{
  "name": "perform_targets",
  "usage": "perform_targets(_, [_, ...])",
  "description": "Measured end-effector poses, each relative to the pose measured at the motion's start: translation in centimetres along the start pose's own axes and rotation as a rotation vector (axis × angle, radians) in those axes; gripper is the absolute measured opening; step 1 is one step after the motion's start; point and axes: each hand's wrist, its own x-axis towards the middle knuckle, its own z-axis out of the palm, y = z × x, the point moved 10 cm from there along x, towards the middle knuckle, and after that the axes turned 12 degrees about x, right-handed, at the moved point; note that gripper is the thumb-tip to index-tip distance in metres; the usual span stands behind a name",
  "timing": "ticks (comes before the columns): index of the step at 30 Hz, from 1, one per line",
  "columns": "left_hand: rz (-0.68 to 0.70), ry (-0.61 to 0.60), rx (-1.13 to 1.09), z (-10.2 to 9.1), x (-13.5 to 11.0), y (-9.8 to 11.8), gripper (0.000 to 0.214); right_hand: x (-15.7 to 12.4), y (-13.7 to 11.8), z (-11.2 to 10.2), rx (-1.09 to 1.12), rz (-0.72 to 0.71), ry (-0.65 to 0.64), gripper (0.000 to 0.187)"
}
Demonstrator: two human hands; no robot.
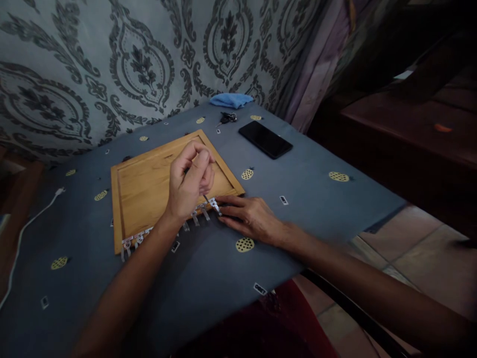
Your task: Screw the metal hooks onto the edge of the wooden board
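Observation:
My left hand (192, 179) is closed in a fist above the front edge of a wooden board (149, 194) with a raised frame. From under the fist a thin metal shaft, which looks like a screwdriver (205, 198), points down to a metal hook rail (138, 237); its handle is hidden in the fingers. Several silvery hooks hang off that rail along the board's near edge, partly behind my left forearm. At the rail's right end, my right hand (255, 219) lies low on the table with fingers stretched out, their tips touching the last hook (216, 206) and the board's corner.
A black phone (265, 139) lies right of the board, with keys (228, 118) and a folded blue cloth (231, 100) behind. On the left runs a white cable (32, 219). The grey pineapple-print tablecloth (305, 214) reaches a patterned curtain (149, 54).

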Motion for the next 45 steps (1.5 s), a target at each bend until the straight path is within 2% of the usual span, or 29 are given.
perform_targets(8, [0.010,-0.007,0.002,0.0,-0.1,-0.3,0.028,-0.6,-0.1,-0.9,0.083,-0.015,0.061,0.027])
perform_targets(19, [0.007,-0.015,0.013,-0.2,0.0,-0.5,0.025,-0.5,-0.3,-0.3,-0.055,-0.053,0.037,0.030])
perform_targets(29, [-0.007,0.008,0.020,-0.4,0.1,-0.6,0.026,-0.4,-0.6,-0.5,0.040,-0.101,0.050,0.024])
perform_targets(34, [0.000,0.002,0.036,-0.1,-0.1,-0.6,0.025,-0.4,-0.7,-0.5,0.043,-0.134,0.070,0.028])
perform_targets(41, [0.024,0.077,0.094,-0.7,-0.1,0.6,0.023,-0.1,-1.1,-0.9,0.033,-0.140,0.087,0.026])
perform_targets(45, [0.009,0.065,0.074,-0.4,-0.2,0.9,0.021,-0.2,-0.9,-0.9,0.033,-0.140,0.096,0.027])
